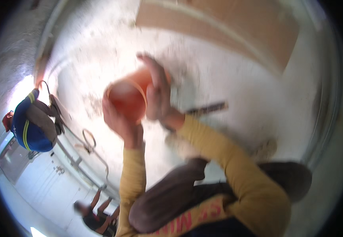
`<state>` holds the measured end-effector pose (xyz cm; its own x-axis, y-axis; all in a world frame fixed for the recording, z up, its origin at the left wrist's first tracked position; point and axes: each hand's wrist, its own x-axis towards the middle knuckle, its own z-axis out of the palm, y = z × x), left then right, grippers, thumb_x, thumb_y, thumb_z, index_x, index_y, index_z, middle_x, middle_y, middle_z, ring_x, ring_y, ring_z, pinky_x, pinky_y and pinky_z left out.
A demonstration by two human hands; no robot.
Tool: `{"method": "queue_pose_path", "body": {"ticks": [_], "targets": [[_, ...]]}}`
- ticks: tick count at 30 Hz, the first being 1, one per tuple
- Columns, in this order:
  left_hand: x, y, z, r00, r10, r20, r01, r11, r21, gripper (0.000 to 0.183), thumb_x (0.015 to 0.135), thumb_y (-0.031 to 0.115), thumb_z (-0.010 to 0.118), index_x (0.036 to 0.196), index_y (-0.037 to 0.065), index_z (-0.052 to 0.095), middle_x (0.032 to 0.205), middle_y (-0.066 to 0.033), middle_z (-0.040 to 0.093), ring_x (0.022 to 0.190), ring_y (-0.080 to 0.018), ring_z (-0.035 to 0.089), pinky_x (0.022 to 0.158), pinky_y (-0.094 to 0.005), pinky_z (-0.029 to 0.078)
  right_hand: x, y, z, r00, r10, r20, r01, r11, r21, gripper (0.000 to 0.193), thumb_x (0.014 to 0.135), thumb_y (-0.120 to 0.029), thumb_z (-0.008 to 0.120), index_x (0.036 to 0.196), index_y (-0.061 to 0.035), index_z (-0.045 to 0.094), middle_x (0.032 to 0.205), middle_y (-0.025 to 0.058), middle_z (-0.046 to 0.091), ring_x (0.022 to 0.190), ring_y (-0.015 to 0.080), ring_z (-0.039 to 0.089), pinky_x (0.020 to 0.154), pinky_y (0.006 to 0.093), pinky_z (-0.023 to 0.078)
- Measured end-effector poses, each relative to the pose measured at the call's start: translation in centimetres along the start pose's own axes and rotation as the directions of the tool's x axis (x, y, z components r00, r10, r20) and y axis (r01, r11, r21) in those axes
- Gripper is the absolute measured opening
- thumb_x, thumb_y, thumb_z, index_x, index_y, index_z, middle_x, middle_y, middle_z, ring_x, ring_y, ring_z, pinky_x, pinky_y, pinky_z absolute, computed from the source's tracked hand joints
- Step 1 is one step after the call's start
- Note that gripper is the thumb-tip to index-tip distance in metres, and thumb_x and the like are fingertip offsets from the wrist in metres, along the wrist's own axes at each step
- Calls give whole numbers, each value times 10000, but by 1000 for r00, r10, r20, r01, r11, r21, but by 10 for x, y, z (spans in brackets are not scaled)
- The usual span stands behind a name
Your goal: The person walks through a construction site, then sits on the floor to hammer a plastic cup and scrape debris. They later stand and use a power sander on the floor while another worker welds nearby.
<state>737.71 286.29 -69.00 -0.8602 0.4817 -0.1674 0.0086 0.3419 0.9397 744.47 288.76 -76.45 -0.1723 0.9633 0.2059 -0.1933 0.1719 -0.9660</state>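
Note:
An orange plastic tube (126, 98), perhaps a short length of pipe, is held between my two hands, its round open end tilted toward me. My left hand (118, 122) wraps the near left side of the rim. On the opposite side my right hand (158, 93) presses along the wall, its fingers reaching over the top. Inside the tube it looks smooth and bare, though blurred. Beyond my right wrist a dark, narrow bar-like tool (207, 110) lies on the pale floor, partly hidden by my forearm.
A brown board (234, 29) lies at the far right. Cable (88, 142) runs along the floor at left. A co-worker in blue with yellow stripes (33, 122) crouches at far left; another person in dark clothes (94, 219) is at lower left. Pipes (325, 118) line the right edge.

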Motion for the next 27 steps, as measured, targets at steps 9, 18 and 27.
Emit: {"method": "queue_pose_path", "body": {"ticks": [9, 18, 27], "targets": [[5, -21, -12, 991, 132, 15, -131, 990, -45, 481, 1111, 362, 409, 1322, -35, 579, 1263, -134, 630, 1181, -238, 599, 1013, -368, 498, -8, -9, -115, 947, -320, 13, 320, 944, -74, 668, 1021, -449, 401, 1459, 56, 398, 1430, 258, 469, 1378, 433, 418, 1165, 575, 296], [2, -2, -6, 1000, -8, 21, 10, 990, -142, 462, 1117, 325, 365, 1297, -32, 597, 1251, -145, 625, 1143, -247, 620, 962, -361, 550, -13, 38, -1, 974, -143, 174, 145, 989, -2, 688, 1034, -457, 401, 1464, 79, 381, 1463, 275, 449, 1366, 425, 442, 1157, 562, 317], [15, -20, -3, 997, 76, 14, -75, 993, -96, 473, 1115, 350, 382, 1269, -38, 605, 1199, -147, 655, 1109, -230, 634, 931, -347, 558, 2, -21, -134, 974, -200, 108, 205, 978, -40, 734, 1006, -542, 459, 1449, 42, 413, 1431, 240, 475, 1344, 390, 453, 1148, 506, 352]]}}
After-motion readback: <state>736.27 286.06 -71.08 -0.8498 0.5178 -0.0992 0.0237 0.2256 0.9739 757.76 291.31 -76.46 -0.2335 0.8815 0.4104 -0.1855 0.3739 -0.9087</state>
